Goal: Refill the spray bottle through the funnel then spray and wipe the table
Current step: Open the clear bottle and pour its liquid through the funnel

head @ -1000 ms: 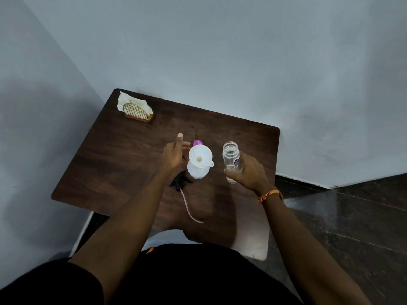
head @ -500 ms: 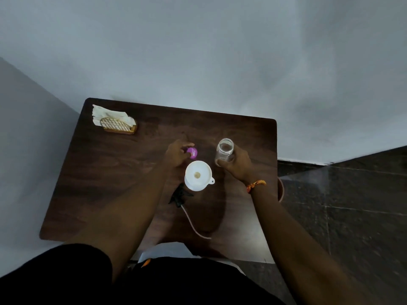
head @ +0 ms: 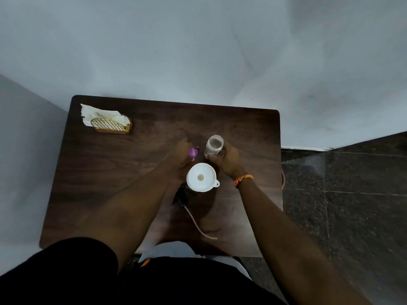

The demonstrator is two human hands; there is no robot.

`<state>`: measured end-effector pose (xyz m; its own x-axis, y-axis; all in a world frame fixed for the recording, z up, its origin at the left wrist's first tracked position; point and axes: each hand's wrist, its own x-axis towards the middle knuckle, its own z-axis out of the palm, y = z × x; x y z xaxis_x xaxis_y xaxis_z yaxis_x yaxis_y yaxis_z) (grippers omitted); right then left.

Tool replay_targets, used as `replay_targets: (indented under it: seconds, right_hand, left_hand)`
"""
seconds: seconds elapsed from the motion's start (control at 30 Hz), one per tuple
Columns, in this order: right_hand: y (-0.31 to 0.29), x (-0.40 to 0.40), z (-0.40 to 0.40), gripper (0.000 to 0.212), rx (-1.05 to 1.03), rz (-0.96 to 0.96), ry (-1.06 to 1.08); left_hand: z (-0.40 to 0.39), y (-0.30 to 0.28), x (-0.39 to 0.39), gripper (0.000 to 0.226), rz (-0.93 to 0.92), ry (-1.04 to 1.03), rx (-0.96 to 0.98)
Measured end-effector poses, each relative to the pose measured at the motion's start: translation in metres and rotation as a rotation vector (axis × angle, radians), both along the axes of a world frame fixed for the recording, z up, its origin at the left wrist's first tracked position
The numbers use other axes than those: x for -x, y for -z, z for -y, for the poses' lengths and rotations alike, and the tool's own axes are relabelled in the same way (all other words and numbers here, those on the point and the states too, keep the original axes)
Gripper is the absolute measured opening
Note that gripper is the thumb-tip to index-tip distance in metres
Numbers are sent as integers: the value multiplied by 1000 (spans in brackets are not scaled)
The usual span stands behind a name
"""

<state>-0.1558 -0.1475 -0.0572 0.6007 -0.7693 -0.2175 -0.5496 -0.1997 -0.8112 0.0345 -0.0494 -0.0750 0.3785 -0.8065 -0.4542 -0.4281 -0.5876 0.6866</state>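
Observation:
A white funnel (head: pixel 200 177) sits in the neck of the spray bottle, which it hides from above, at the middle of the dark wooden table (head: pixel 105 164). Just behind it my left hand (head: pixel 182 153) pinches a small purple cap (head: pixel 193 152). My right hand (head: pixel 226 160) grips a clear, uncapped bottle (head: pixel 214 145) standing upright to the right of the cap. The black spray head (head: pixel 181 197) with its pale tube (head: pixel 199 225) lies on the table in front of the funnel.
A golden napkin holder with white tissues (head: pixel 110 123) stands at the far left corner. Grey walls close the table in at the back and left. Dark tiled floor (head: pixel 343 205) lies to the right.
My left hand moved from beside the funnel to the purple cap and closed on it. My right hand carried the clear bottle a little farther back. The camera tilted to look more steeply down.

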Motion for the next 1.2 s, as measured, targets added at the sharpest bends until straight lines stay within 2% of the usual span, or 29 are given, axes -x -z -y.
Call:
replay_targets:
  seconds: [0.1,0.2,0.3,0.37,0.5,0.67,0.8,0.9,1.0,1.1,1.17,1.2]
  right_hand:
    - [-2,-1,1,50,-32,-21,6]
    - [-6,-5,4,47,-61,-65,-1]
    - [-9,-7,4,39,-62,-85,8]
    - [-12,-7,3,35,-77,-79,10]
    - [-19,-5,0,30,-102,-67,-3]
    - [-21,0,-5,28,-101,-64,-26]
    - [-23,-2,-4,39,-92,-69,-20]
    - [-27,0,-5,50,-90,-53,-23]
    - [-27,1,-4,45,-111,-76,-37]
    - [-28,-2,-3,30,-96,-132,-37]
    - [-29,-3,-2,23,-101,-148,-35]
    - [-31,-2,-3,23,-104,-143,-36]
  left_hand:
    - [5,-10,-4,51,10,-143,115]
    - [14,-44,-3,46,-112,-336,252]
    - [17,-75,7,44,-188,-333,406]
    - [14,-89,17,43,-192,-258,459]
    - [6,-94,31,51,-64,3,509]
    - [6,-95,38,52,215,278,439]
    - [11,-102,41,48,284,383,397]
    - [14,-107,39,59,266,475,387]
    - [11,-113,39,68,151,402,389]
    - [7,-113,47,68,115,154,395]
    - [8,-111,50,58,103,7,356]
    - [10,-111,50,49,116,-4,350]
